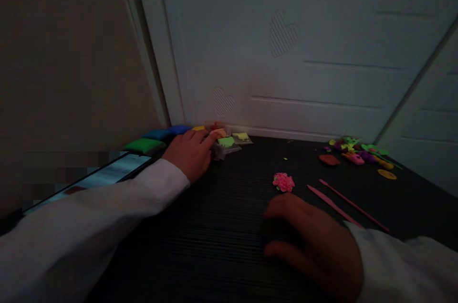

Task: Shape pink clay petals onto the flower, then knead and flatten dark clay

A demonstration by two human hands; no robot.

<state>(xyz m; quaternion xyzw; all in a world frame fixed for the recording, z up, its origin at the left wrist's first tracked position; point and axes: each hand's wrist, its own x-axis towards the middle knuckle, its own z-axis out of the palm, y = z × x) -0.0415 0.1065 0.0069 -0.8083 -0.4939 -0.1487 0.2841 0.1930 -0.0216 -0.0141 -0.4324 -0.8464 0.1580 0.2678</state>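
At the back left, my left hand (191, 155) reaches across the dark table with its fingers stretched over small packets of coloured modelling clay. Its index finger touches or lies just over an orange clay packet (218, 133); the far fingertips are partly hidden. Beside it are a light green clay packet (226, 141) and a pale yellow clay packet (241, 136) in clear wrapping. My right hand (311, 245) rests near the front right, thumb and fingers apart, holding nothing. Just beyond it sits a small pink ruffled clay flower (284, 182) with green bits at its edge.
Two pink modelling tools (354, 205) lie right of the flower. Further back are a reddish-brown flat piece (329, 160) and a pile of colourful clay shapes (358, 152). Green (145, 145) and blue clay packs line the left, behind a lit phone or tablet (114, 169). A white panel (286, 78) closes the back.
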